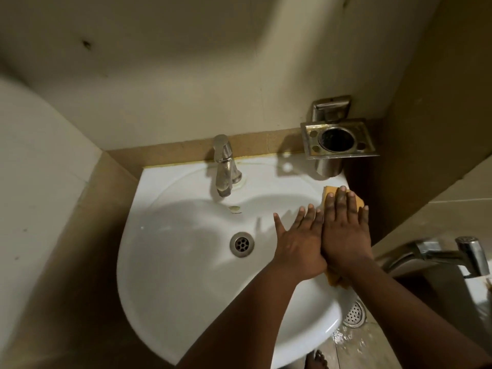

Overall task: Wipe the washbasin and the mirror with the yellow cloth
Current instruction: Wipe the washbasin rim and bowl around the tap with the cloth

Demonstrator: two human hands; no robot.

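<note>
Two flat palms work here: our right hand presses the yellow cloth open-fingered on the washbasin's right rim, our left hand spread empty beside it. We should keep pressure even and sweep toward the back-right corner.

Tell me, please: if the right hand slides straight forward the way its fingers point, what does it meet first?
Probably the steel cup hanging under the square metal holder. The right hand presses the yellow cloth flat on the white washbasin rim, fingers pointing there; depth is uncertain.

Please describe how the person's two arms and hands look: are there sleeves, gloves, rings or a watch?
Both forearms are bare as far as the frame shows: no sleeves, no gloves. The left hand and the right hand show no rings, and neither wrist shows a watch or bracelet. The fingernails look short and unpainted.
</note>
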